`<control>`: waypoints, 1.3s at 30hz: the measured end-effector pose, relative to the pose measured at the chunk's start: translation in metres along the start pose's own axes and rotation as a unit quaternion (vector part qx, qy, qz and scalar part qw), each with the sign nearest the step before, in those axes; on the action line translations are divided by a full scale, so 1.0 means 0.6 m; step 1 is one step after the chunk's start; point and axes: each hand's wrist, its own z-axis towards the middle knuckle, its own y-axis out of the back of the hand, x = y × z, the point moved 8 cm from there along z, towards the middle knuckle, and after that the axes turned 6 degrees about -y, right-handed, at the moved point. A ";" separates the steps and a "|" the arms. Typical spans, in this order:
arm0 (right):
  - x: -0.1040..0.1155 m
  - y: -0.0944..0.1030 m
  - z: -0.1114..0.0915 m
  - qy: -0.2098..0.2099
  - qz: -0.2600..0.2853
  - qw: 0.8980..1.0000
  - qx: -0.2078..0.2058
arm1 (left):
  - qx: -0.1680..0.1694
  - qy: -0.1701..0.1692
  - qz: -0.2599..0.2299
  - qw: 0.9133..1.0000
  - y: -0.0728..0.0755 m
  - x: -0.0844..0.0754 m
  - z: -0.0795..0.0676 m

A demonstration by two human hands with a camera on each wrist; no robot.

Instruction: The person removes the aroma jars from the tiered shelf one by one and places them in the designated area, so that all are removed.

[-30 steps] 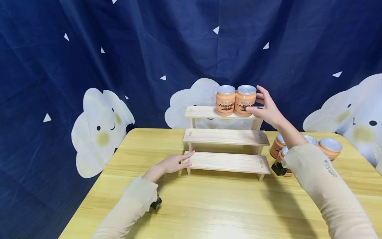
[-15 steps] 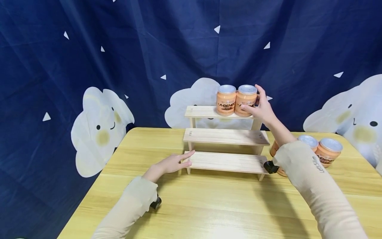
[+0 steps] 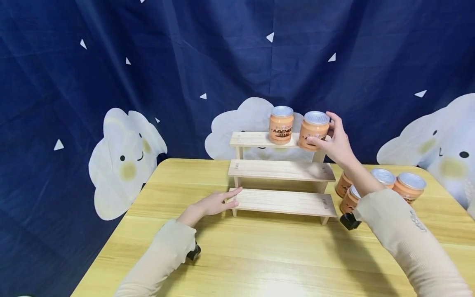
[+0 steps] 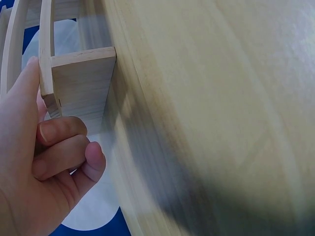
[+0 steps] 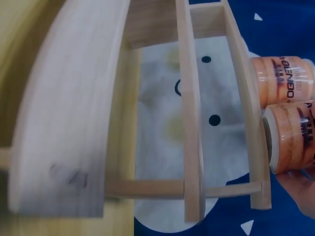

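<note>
A three-step wooden shelf (image 3: 281, 170) stands on the table. My right hand (image 3: 338, 142) grips an orange jar (image 3: 313, 131) with a silver lid, at the right part of the top step. In the right wrist view this jar's base (image 5: 269, 142) shows beside the top board, slightly tilted and seemingly just off it. A second orange jar (image 3: 281, 126) stands upright on the top step, a gap to its left. My left hand (image 3: 212, 203) holds the left end of the bottom step; in the left wrist view several fingers (image 4: 64, 157) curl beside the board's end.
Several more orange jars (image 3: 409, 185) stand on the wooden table (image 3: 282, 251) right of the shelf, partly hidden by my right forearm. A dark blue curtain (image 3: 222, 49) with clouds hangs behind the table.
The right hand has closed on the right jar and moved it right and nearer to me, parting it from the other jar. The left hand has stayed on the shelf.
</note>
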 end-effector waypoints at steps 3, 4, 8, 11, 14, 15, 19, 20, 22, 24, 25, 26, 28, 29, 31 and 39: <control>0.000 0.015 -0.020 0.007 0.000 1.000 0.000 | -0.001 -0.003 -0.002 1.000 0.001 0.000 0.000; -0.001 0.020 -0.026 0.007 0.000 1.000 -0.001 | -0.001 -0.004 -0.003 1.000 0.001 -0.001 0.000; -0.008 0.044 -0.050 0.014 0.005 1.000 -0.014 | 0.001 -0.006 -0.006 1.000 0.002 -0.002 -0.001; -0.015 0.061 -0.067 0.024 0.009 0.999 -0.026 | 0.001 -0.003 -0.003 1.000 0.002 -0.002 -0.002; -0.025 0.079 -0.082 0.024 0.021 0.999 -0.034 | 0.001 -0.002 -0.001 1.000 0.004 -0.002 -0.003; -0.030 0.085 -0.087 0.022 0.023 0.999 -0.035 | 0.001 -0.002 0.001 1.000 0.004 -0.002 -0.002; -0.052 0.109 -0.107 0.015 0.027 0.999 -0.041 | 0.002 -0.003 0.001 1.000 0.004 -0.004 -0.003; -0.056 0.116 -0.112 0.017 0.028 0.998 -0.045 | 0.001 -0.002 0.001 1.000 0.004 -0.004 -0.003; -0.063 0.128 -0.123 0.021 0.029 0.998 -0.056 | -0.001 -0.001 0.001 1.000 0.004 -0.005 -0.003; -0.067 0.141 -0.134 0.030 0.029 0.997 -0.067 | -0.003 -0.002 0.002 1.000 0.004 -0.005 -0.003; -0.070 0.147 -0.140 0.033 0.032 0.997 -0.070 | -0.003 -0.002 0.002 1.000 0.003 -0.006 -0.003; -0.073 0.153 -0.145 0.034 0.031 0.996 -0.073 | -0.004 -0.003 0.002 1.000 0.003 -0.006 -0.003; -0.079 0.164 -0.155 0.037 0.031 0.996 -0.076 | -0.004 -0.004 0.003 1.000 0.003 -0.007 -0.003; -0.082 0.169 -0.159 0.038 0.030 0.996 -0.076 | -0.004 -0.005 0.002 1.000 0.003 -0.007 -0.004; -0.091 0.178 -0.168 0.036 0.031 0.996 -0.073 | -0.004 -0.006 0.001 1.000 0.002 -0.007 -0.004; -0.133 0.211 -0.198 0.012 0.011 0.996 -0.083 | -0.007 -0.011 0.002 1.000 0.002 -0.008 -0.002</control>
